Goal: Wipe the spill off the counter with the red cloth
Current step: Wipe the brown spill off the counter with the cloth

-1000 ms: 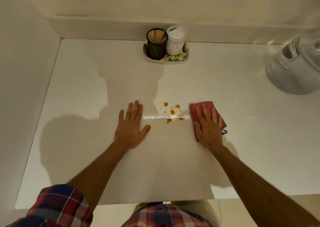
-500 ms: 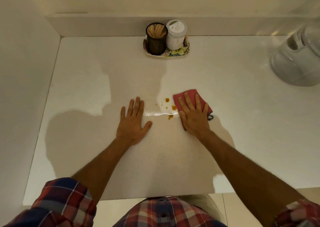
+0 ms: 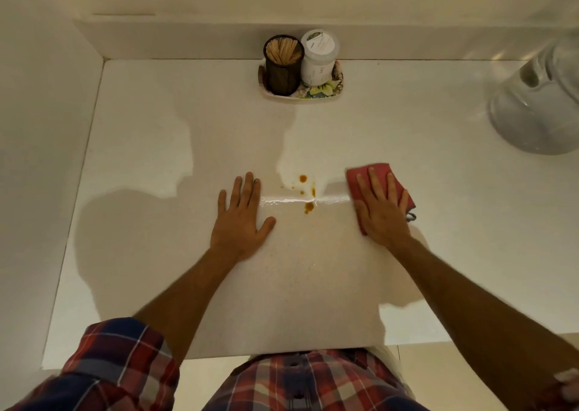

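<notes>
Orange-brown spill drops (image 3: 308, 206) lie on the pale counter (image 3: 163, 147), between my two hands, beside a shiny wet streak. The red cloth (image 3: 356, 176) lies flat on the counter just right of the drops. My right hand (image 3: 380, 214) presses flat on top of the cloth, fingers spread, covering most of it. My left hand (image 3: 239, 222) rests palm-down on the counter to the left of the spill, fingers apart, holding nothing.
At the back stands a small floral tray (image 3: 321, 93) with a dark cup of wooden sticks (image 3: 283, 66) and a white lidded jar (image 3: 318, 61). A large clear rounded vessel (image 3: 539, 113) sits far right. A wall borders the counter's left side; the front edge is near my waist.
The cloth slid left over the right part of the spill, then back to the right. Fewer orange drops show now, with a faint smear. My left hand stayed put.
</notes>
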The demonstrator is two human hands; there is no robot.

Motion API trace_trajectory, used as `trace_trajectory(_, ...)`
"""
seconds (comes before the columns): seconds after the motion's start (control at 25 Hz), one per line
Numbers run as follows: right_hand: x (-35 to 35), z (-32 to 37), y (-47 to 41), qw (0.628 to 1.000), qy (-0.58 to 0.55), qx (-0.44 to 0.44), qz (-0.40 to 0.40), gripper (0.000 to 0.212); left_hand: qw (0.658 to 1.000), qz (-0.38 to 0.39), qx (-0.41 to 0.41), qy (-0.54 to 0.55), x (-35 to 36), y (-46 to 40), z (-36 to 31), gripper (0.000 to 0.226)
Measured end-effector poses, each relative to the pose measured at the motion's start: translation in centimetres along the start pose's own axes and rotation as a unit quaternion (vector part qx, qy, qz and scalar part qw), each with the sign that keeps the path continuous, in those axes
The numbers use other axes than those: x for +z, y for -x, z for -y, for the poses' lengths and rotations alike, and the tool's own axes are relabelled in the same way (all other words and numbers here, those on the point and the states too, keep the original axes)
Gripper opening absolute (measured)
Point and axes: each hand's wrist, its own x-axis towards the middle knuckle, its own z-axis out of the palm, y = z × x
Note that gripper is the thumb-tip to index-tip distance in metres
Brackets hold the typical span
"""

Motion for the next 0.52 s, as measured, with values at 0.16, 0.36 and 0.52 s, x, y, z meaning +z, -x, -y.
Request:
trace_trajectory(0.16,0.2,5.1,-5.6,0.998,-0.033,0.053,-0.021,0.055,1.000,-0.008,-0.001,0.001,0.4,-0.2,0.2,0.088)
trace_trajectory(0.36,0.7,11.0,-7.6,0.995,-0.055,-0.081,0.008,0.053,1.000,-0.017,0.000,0.010,0.4,-0.4,0.1,0.088)
trace_trajectory(0.52,1.3,12.1,-3.6,0.983,-0.055,-0.171,0.034,0.051,1.000,-0.006,-0.002,0.007,0.2,0.0,0.1,0.088)
